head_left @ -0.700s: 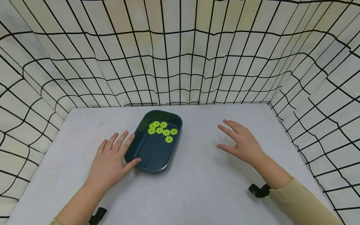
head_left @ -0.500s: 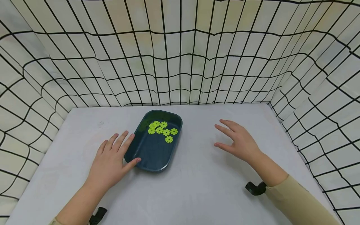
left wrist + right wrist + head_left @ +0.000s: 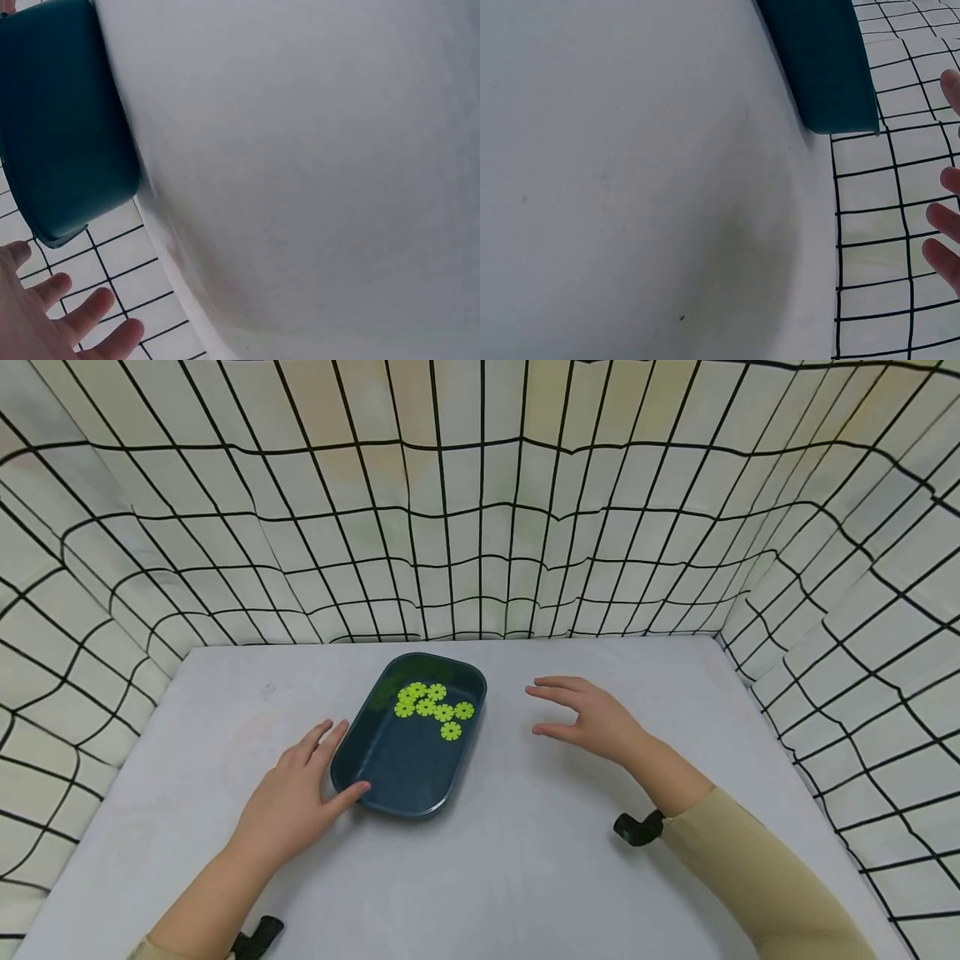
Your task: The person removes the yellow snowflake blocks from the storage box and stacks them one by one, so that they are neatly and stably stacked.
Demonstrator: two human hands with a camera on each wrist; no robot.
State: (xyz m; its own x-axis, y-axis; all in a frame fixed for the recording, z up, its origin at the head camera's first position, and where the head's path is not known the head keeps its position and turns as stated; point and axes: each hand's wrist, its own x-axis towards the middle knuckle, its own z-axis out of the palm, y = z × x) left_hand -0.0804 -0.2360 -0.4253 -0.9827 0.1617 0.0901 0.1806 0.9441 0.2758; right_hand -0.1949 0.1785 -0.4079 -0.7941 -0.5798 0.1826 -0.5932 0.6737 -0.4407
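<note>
A dark teal tray [image 3: 405, 772] lies on the white table, slightly turned. Several flat, yellow-green, flower-shaped discs [image 3: 426, 708] are in its far half, some overlapping. My left hand [image 3: 288, 806] is at the tray's left side, its thumb over the near-left rim; whether it touches the rim I cannot tell. In the left wrist view, spread fingers [image 3: 96, 306] show beside the tray wall [image 3: 67, 120]. To the right of the tray, my right hand [image 3: 596, 720] hovers with loosely extended fingers and holds nothing. The right wrist view shows its fingertips [image 3: 941, 259] apart from the tray [image 3: 825, 67].
White panels with a black wire grid [image 3: 480, 535] enclose the table [image 3: 510, 877] at the back and both sides. Dark wrist cameras [image 3: 637, 829] jut out below both forearms, over the tabletop.
My right hand has moved left, closer to the tray. My left hand's fingers have bent slightly and drawn back a little from over the rim. Tray and discs stay put.
</note>
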